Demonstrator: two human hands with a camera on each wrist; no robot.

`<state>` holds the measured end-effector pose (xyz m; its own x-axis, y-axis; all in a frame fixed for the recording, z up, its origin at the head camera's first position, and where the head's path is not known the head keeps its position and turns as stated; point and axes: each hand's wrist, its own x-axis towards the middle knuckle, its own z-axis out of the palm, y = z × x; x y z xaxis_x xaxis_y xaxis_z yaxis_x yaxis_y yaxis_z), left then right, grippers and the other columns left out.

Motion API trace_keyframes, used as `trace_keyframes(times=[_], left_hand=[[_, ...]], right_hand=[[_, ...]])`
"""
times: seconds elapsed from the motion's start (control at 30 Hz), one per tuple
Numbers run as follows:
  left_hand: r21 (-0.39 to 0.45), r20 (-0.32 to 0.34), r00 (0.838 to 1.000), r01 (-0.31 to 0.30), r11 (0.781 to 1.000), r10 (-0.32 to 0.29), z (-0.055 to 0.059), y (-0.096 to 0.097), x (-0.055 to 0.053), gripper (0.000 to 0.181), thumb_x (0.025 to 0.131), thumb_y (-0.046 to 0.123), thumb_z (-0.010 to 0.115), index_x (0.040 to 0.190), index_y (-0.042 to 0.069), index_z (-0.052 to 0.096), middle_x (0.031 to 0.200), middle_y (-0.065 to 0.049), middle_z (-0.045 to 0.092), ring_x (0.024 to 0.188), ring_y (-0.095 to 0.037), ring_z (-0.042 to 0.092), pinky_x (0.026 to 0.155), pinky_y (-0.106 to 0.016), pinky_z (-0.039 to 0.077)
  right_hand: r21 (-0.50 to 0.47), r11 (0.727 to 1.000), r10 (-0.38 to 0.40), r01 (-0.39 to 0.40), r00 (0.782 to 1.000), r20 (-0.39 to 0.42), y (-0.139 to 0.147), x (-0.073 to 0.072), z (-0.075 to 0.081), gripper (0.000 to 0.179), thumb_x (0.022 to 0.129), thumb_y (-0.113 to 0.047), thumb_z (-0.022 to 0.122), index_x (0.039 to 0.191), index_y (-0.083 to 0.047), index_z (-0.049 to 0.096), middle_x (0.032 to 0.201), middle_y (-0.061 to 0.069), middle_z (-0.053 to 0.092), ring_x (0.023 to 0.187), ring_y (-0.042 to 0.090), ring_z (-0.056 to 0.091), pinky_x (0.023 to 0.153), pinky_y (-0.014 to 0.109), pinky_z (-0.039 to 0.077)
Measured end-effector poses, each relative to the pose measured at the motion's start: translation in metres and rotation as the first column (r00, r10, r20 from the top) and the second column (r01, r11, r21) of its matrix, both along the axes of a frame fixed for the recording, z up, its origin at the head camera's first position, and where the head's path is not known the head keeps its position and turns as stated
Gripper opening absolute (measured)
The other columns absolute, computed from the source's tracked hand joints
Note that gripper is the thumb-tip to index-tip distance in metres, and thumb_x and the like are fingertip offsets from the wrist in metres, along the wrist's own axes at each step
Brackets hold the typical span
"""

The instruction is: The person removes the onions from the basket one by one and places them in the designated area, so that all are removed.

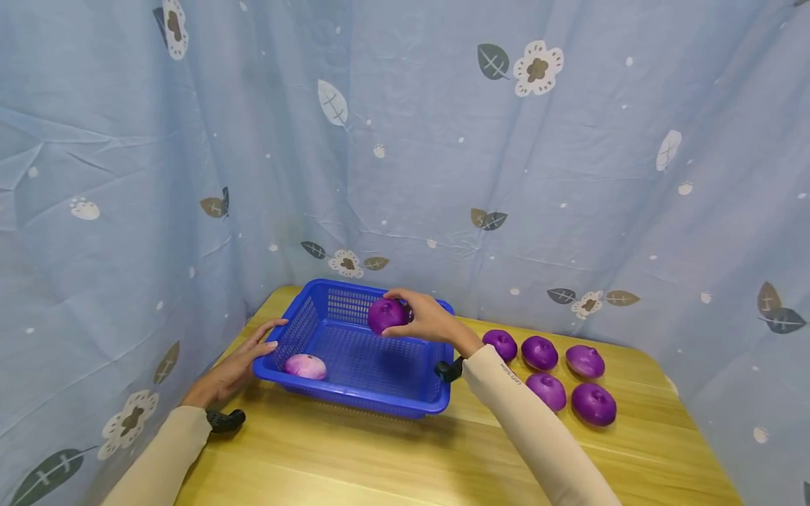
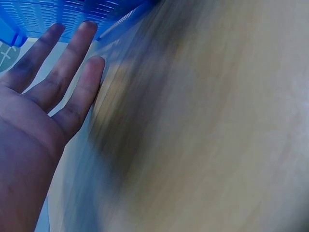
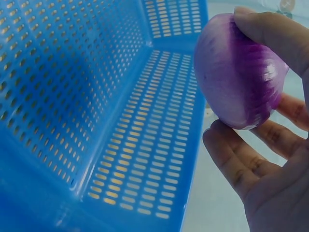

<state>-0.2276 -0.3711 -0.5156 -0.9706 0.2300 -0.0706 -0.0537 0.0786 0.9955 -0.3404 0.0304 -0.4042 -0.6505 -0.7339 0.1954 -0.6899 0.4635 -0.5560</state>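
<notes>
A purple onion (image 1: 387,315) is gripped between the thumb and fingers of my right hand (image 1: 430,322), above the blue basket (image 1: 354,402). In the right wrist view the same onion (image 3: 236,72) shows a pale, pinkish side, with fingertips around its edge. My left hand (image 1: 243,358) reaches to the basket's left rim, its fingers extended and fingertips at the edge. The left wrist view shows those fingers (image 2: 72,63) spread beside the basket wall (image 2: 82,12). Inside the basket, at the front left corner, lies a pale pink onion (image 1: 306,366).
Several purple onions (image 1: 593,404) sit in a loose group right of the basket on the wooden table (image 1: 329,457); the right forearm partly crosses in front of them. A blue patterned curtain (image 1: 411,140) hangs behind and along the sides of the table.
</notes>
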Motion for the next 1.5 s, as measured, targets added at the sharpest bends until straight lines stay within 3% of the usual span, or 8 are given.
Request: trace_keyframes(times=[0.2, 0.47, 0.77, 0.97, 1.5], left_hand=[[-0.014, 0.012, 1.000, -0.011, 1.000, 0.011, -0.001, 0.000, -0.001, 0.061, 0.107, 0.039, 0.050, 0.161, 0.034, 0.022, 0.168, -0.019, 0.008, 0.145, -0.048, 0.028, 0.110, -0.047, 0.042], [-0.003, -0.017, 1.000, 0.002, 1.000, -0.002, 0.000, 0.000, 0.001, 0.059, 0.108, 0.036, 0.048, 0.162, 0.031, 0.022, 0.167, -0.021, 0.008, 0.140, -0.045, 0.035, 0.101, -0.034, 0.047], [0.008, -0.016, 1.000, -0.001, 1.000, 0.001, 0.000, -0.002, 0.000, 0.058, 0.109, 0.035, 0.048, 0.161, 0.033, 0.022, 0.165, -0.023, 0.013, 0.136, -0.040, 0.040, 0.099, -0.037, 0.050], [-0.002, -0.003, 1.000, -0.008, 1.000, 0.008, -0.002, -0.001, -0.002, 0.059, 0.109, 0.037, 0.047, 0.161, 0.033, 0.021, 0.166, -0.022, 0.010, 0.140, -0.045, 0.035, 0.099, -0.036, 0.051], [-0.016, -0.006, 1.000, -0.007, 1.000, 0.007, -0.003, 0.001, -0.001, 0.060, 0.108, 0.037, 0.047, 0.162, 0.034, 0.021, 0.169, -0.019, 0.001, 0.146, -0.054, 0.023, 0.113, -0.064, 0.034]], right_hand=[[-0.005, 1.000, -0.002, 0.002, 1.000, -0.002, 0.014, 0.005, 0.003, 0.074, 0.083, -0.044, 0.086, 0.144, -0.019, 0.054, 0.130, -0.001, 0.063, 0.106, 0.015, 0.063, 0.084, 0.030, 0.057], [-0.009, 1.000, -0.011, 0.011, 1.000, -0.001, 0.032, 0.006, 0.005, 0.076, 0.083, -0.045, 0.085, 0.146, -0.016, 0.053, 0.129, 0.000, 0.063, 0.103, 0.016, 0.062, 0.083, 0.031, 0.057], [-0.050, 0.998, -0.026, 0.027, 1.000, 0.010, 0.054, 0.012, 0.010, 0.076, 0.082, -0.043, 0.086, 0.145, -0.015, 0.053, 0.130, 0.001, 0.063, 0.103, 0.018, 0.062, 0.085, 0.041, 0.059], [-0.070, 0.997, -0.023, 0.024, 1.000, 0.014, 0.067, 0.018, 0.013, 0.073, 0.084, -0.041, 0.086, 0.144, -0.017, 0.054, 0.130, 0.000, 0.062, 0.102, 0.017, 0.064, 0.085, 0.036, 0.058], [-0.069, 0.994, -0.087, 0.087, 0.996, 0.009, 0.106, 0.033, 0.010, 0.078, 0.083, -0.047, 0.085, 0.146, -0.016, 0.053, 0.130, -0.004, 0.062, 0.102, 0.021, 0.064, 0.088, 0.041, 0.057]])
